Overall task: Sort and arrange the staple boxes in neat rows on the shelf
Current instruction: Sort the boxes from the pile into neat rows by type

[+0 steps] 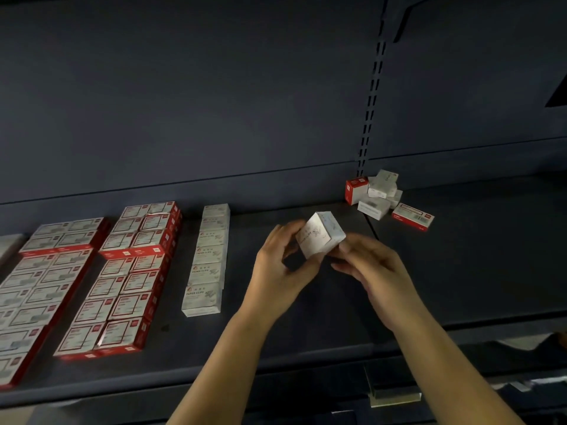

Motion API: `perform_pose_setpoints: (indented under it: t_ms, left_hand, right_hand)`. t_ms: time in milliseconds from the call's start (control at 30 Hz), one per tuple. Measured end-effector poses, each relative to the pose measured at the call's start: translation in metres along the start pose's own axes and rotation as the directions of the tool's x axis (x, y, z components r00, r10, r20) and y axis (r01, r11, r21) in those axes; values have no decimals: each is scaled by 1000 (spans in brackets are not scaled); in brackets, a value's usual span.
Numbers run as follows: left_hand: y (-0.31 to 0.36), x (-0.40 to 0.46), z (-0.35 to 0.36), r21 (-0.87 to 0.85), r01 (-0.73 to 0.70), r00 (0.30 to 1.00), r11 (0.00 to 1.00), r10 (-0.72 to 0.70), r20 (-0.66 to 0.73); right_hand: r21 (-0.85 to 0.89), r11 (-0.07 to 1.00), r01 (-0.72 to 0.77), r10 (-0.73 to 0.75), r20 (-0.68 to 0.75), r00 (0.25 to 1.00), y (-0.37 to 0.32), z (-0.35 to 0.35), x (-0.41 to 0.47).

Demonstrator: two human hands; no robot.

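Both hands grasp one small white box above the dark shelf, the left hand pinching its left side and the right hand its lower right corner (the box is tilted). A single-file row of white boxes and rows of red-and-white boxes lie to the left; a loose heap of boxes sits at the back right.

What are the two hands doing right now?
Left hand: fingers grip the white paper clip box.
Right hand: fingers grip the same box from the other side.
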State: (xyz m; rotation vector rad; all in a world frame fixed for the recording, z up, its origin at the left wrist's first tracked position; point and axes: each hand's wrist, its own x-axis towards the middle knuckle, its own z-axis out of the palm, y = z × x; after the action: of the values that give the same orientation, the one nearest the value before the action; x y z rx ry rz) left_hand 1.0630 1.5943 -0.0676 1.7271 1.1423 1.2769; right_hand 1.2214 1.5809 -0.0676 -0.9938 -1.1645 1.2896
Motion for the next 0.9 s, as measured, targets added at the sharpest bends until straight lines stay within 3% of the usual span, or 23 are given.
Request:
perform_pose_setpoints:
  t_ms: [167,300,567,767,900]
  left_hand:
    - [3,-2,-12,218,-149,989,964,148,24]
    - [2,-3,-14,228,-195,981,954,193,32]
    - [-1,-6,-16,233,-153,988,960,157,3]
    - [-5,-9,-23,248,-135,989,959,146,-28]
    - [-10,-14,-35,253,-101,993,962,112,-30]
  right_hand:
    - [63,998,4,-5,20,1000,-4,6,0]
    - [148,989,-23,20,18,1000,-4,10,1]
    - [277,958,-70,63,35,997,-2,9,-2]
    - [170,980,-100,101,3,995,-2,17,-1]
    - [-42,999,-33,32,-40,999,3,22,0]
